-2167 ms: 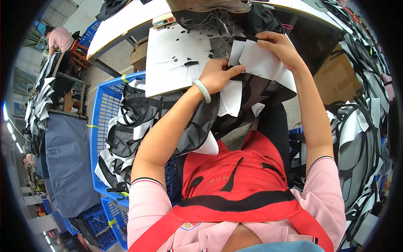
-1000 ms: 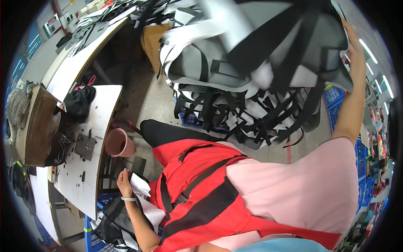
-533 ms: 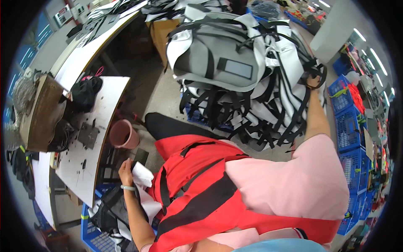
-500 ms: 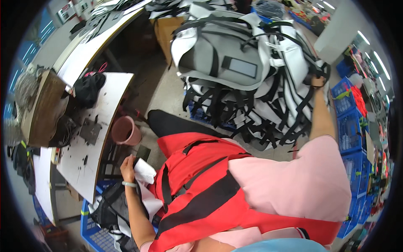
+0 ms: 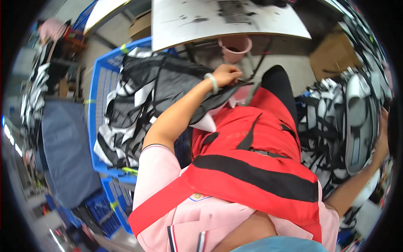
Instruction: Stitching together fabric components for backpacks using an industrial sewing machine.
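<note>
Workshop floor (image 5: pixel 296 54), pale between baskets and piled stock. Nearest: red apron (image 5: pixel 226 145) over the lap, pointed white flap (image 5: pixel 204 123) against it. Left hand (image 5: pixel 235 77) with fingers curled at the tip of a dark mesh bag (image 5: pixel 176 75); not possible to tell whether pinching or merely resting. Bag heaped in a blue basket (image 5: pixel 97 75) below the near left corner of the table (image 5: pixel 273 21), overhanging lapward. Risk, judged: slide to the floor, from the overhang plus a slack hold. Right hand (image 5: pixel 383 128) well apart from the left, at the outer edge of a grey bag (image 5: pixel 365 130); blurred, not possible to tell if clamped. Black straps (image 5: pixel 327 134) tangled alongside. Risk, judged: snagging and toppling of the pile under a hard pull, from interlaced loose ends. Pink bucket (image 5: pixel 235 58) under the table's near edge; possible knock from the knee (image 5: pixel 279 80). Farther: cardboard box (image 5: pixel 336 52) beyond the table's right corner.
</note>
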`<state>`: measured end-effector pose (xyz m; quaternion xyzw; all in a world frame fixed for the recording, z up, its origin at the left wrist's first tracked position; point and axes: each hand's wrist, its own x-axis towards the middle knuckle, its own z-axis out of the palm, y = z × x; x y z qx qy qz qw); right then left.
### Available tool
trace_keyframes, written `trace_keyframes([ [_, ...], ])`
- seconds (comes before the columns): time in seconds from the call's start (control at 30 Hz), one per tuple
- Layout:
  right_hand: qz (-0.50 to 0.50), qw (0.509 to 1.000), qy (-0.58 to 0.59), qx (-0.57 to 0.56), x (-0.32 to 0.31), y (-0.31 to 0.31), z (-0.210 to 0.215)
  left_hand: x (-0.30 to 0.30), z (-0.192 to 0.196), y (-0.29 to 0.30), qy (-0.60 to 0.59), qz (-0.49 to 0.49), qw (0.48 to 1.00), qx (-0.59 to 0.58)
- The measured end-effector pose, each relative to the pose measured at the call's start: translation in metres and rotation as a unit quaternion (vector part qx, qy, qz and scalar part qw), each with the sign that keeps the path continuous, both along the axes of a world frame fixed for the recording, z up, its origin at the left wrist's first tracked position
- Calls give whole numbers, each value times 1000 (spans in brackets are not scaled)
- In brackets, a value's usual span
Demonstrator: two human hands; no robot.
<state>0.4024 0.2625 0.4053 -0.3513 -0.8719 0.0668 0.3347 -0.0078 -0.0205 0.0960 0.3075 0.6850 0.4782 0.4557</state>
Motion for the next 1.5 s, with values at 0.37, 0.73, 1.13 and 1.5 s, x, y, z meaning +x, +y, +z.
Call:
trace_keyframes([
  [0.37, 734, 643, -217, -27, -281, -313, -209, -58, -5, -88, 365, 114, 924, -24],
  [0.73, 468, 810, -282, -213, -263, -81, -259, -106, -46, -213, 526, 233, 788, -217],
  [1.13, 448, 764, -383, -262, -238, -96, -300, -160, -51, -143, 585, 177, 755, -237],
  [1.5, 613, 754, -107, -210, -276, -140, -174, 26, 138, -57, 487, -90, 869, 20],
])
